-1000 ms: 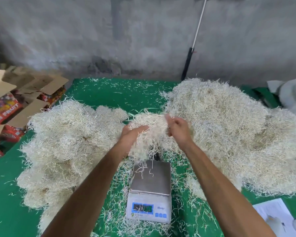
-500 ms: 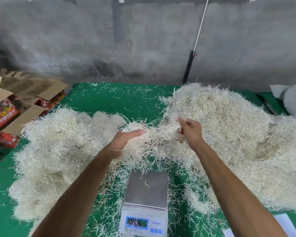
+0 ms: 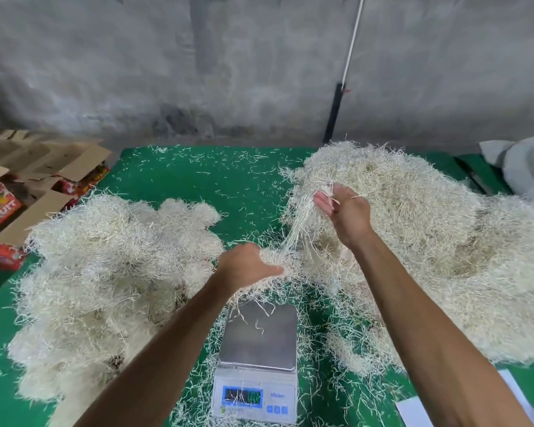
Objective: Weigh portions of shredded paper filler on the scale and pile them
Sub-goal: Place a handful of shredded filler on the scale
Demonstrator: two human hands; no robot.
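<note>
A digital scale with a steel pan stands on the green table at bottom centre, only a few stray strands on its pan. My left hand holds a clump of shredded paper just above the scale's far edge. My right hand is raised higher to the right and pinches a tuft of strands that stretches down to that clump. A large heap of filler lies to the right, a second pile to the left.
Green table cover carries scattered strands. Open cardboard boxes with red packs sit at the left edge. White paper sheets lie bottom right, grey cloth at far right. A concrete wall with a pole stands behind.
My right hand has risen up and to the right, drawing strands out of the clump. My left hand has lowered toward the scale with the rest of the clump.
</note>
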